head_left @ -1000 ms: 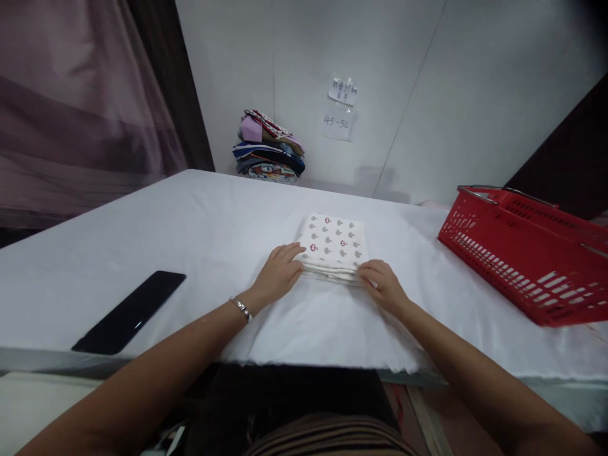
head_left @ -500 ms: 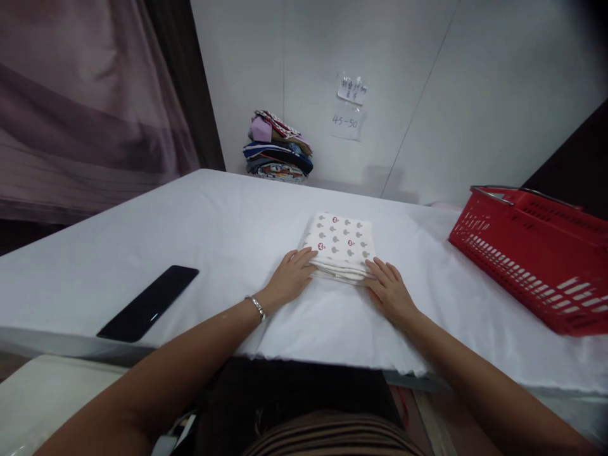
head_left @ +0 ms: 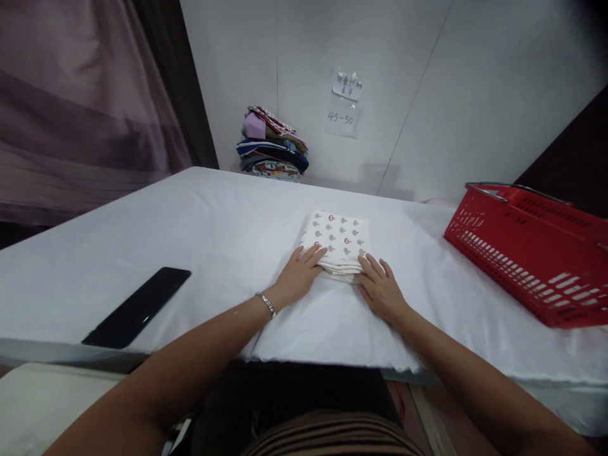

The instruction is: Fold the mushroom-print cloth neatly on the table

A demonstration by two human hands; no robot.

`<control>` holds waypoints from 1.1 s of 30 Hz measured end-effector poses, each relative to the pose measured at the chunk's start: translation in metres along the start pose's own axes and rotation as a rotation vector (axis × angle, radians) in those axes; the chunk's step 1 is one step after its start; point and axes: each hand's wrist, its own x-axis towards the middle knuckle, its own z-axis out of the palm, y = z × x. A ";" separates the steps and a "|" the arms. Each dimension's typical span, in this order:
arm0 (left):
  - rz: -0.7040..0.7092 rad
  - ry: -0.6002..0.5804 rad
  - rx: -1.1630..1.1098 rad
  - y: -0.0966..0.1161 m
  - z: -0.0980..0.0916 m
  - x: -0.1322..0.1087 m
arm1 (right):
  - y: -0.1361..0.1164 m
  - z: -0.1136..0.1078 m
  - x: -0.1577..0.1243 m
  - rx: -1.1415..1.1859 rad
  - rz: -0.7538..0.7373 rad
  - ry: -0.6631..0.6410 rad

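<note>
A folded white cloth (head_left: 341, 240) with small grey and red prints lies on the white-covered table (head_left: 213, 240) in front of me. My left hand (head_left: 300, 277) lies flat, fingers stretched out, its fingertips resting on the cloth's near left corner. A silver bracelet sits on that wrist. My right hand (head_left: 380, 288) also lies flat with fingers apart, touching the cloth's near right edge. Neither hand grips anything.
A black phone (head_left: 137, 307) lies on the table at the near left. A red plastic basket (head_left: 527, 244) stands at the right. A stack of folded coloured clothes (head_left: 272, 145) sits at the far edge by the wall, under two paper notes (head_left: 342, 104).
Both hands went from pinching the cloth's near edge to lying flat, and have slid slightly forward onto it. The view has shifted a little.
</note>
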 end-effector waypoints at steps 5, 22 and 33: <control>0.002 -0.013 -0.021 -0.001 0.002 0.002 | -0.004 0.002 0.003 0.007 0.001 0.016; 0.005 0.027 -0.148 -0.002 -0.010 0.002 | 0.000 0.007 0.007 -0.009 -0.028 -0.025; 0.024 -0.016 -0.189 -0.003 0.003 0.010 | 0.008 0.009 -0.003 0.041 -0.115 -0.001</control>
